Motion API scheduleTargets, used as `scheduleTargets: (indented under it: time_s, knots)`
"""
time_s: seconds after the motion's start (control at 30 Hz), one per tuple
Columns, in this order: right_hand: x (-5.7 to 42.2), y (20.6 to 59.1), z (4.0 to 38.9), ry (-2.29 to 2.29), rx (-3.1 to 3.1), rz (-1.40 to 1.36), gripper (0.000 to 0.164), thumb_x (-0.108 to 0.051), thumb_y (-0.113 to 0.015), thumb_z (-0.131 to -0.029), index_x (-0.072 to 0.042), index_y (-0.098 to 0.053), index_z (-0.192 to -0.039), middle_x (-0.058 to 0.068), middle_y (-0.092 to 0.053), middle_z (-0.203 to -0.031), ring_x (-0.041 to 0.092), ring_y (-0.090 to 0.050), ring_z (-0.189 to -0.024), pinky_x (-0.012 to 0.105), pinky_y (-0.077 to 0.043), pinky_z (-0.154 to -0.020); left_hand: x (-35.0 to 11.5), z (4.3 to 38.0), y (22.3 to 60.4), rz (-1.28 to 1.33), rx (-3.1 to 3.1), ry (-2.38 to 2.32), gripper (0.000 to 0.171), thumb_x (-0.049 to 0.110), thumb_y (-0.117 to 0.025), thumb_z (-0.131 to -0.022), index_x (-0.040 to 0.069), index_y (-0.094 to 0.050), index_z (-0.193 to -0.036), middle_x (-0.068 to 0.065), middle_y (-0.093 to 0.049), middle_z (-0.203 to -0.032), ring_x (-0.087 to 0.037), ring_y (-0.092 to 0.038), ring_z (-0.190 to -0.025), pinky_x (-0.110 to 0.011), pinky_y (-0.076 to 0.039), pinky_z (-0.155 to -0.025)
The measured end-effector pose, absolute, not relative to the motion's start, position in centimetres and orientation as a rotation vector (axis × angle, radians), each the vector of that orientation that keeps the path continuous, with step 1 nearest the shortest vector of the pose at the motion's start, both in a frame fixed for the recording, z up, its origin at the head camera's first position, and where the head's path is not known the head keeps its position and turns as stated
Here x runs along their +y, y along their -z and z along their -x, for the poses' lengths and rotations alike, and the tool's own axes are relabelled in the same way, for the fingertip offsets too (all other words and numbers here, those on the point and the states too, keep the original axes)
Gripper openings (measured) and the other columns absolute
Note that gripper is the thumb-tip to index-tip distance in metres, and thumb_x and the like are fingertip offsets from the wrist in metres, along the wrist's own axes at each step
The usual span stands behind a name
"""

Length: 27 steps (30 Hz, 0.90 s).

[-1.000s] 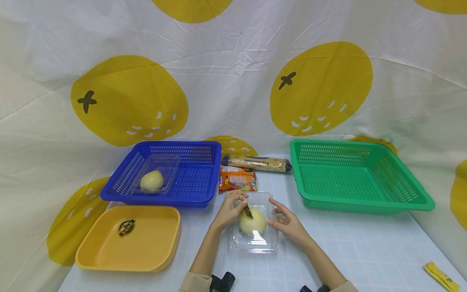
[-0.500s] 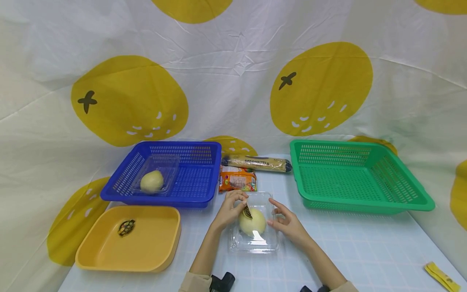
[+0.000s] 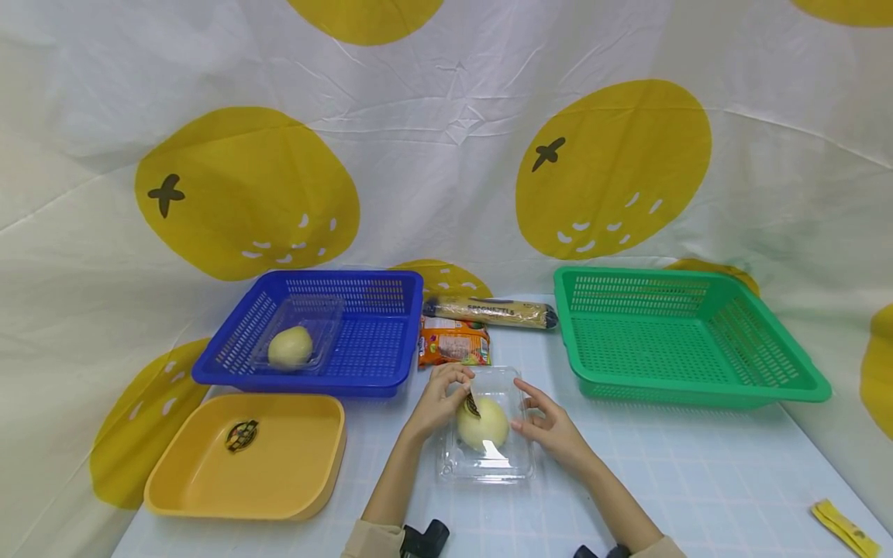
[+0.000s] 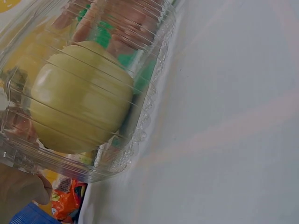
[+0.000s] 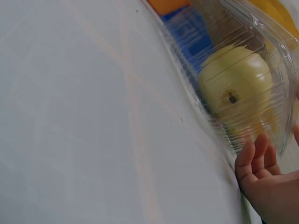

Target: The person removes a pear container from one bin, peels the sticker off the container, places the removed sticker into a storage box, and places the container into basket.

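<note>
A clear plastic clamshell box sits on the table before me, a round pale yellow-green fruit inside. My left hand is over the box's left side, thumb and finger pinching a dark sticker with light print, whose lower end stands over the fruit in the head view. At the box's right side, my right hand rests its spread, relaxed fingertips along the edge. In the right wrist view, bent fingers meet the ribbed side of the box.
On the left stands a blue basket with another boxed fruit, above a yellow tray bearing a dark emblem. Behind the box lie an orange packet and a spaghetti pack. A green basket stands right; a yellow strip lies far right.
The sticker in my left hand has tilted slightly and shows a narrower face. Both hands and the box stay where they were.
</note>
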State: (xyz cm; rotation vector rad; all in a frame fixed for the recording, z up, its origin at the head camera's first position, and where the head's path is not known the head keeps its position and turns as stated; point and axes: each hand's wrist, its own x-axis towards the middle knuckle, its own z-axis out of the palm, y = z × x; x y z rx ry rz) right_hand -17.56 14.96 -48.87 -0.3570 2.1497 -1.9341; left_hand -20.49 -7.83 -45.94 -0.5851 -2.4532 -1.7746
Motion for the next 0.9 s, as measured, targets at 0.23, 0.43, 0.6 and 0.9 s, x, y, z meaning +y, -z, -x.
scheduleTargets:
  time_s: [0.23,0.43,0.6,0.9]
  knots:
    - [15.0,49.1,17.7,1.927,2.17,0.331,0.071,-0.014,-0.07,-0.084,-0.017,-0.035,-0.145,0.026,-0.04,-0.126,0.02,-0.057,-0.087,0.024,-0.05,-0.076,-7.7,19.5,43.9,0.579,-2.464,1.807,0.011,-0.006,-0.052,-0.088,-0.005,-0.056,-0.078,-0.02,-0.057,-0.111,-0.037,-0.035,-0.12,-0.058,-0.021,-0.104]
    - [15.0,49.0,17.6,1.931,2.161,0.336,0.071,-0.014,-0.07,-0.084,-0.016,-0.035,-0.145,0.026,-0.04,-0.126,0.019,-0.058,-0.087,0.024,-0.05,-0.076,-7.8,19.1,43.2,0.575,-2.479,1.825,0.011,-0.007,-0.051,-0.088,-0.005,-0.056,-0.078,-0.021,-0.057,-0.112,-0.037,-0.034,-0.121,-0.057,-0.021,-0.105]
    - [15.0,49.1,17.6,1.936,2.164,0.373,0.07,-0.011,-0.069,-0.084,-0.012,-0.034,-0.145,0.027,-0.04,-0.124,0.019,-0.057,-0.087,0.023,-0.05,-0.075,-7.8,19.2,43.3,0.575,-2.476,1.836,0.011,-0.007,-0.051,-0.088,-0.006,-0.056,-0.078,-0.022,-0.056,-0.112,-0.037,-0.035,-0.121,-0.055,-0.021,-0.105]
    - [15.0,49.0,17.6,1.925,2.198,0.421,0.069,-0.01,-0.069,-0.085,-0.009,-0.034,-0.145,0.026,-0.041,-0.124,0.022,-0.052,-0.093,0.023,-0.05,-0.073,-7.8,19.2,43.4,0.572,-2.469,1.84,0.011,-0.006,-0.051,-0.087,-0.005,-0.056,-0.078,-0.02,-0.057,-0.112,-0.036,-0.035,-0.121,-0.057,-0.02,-0.105]
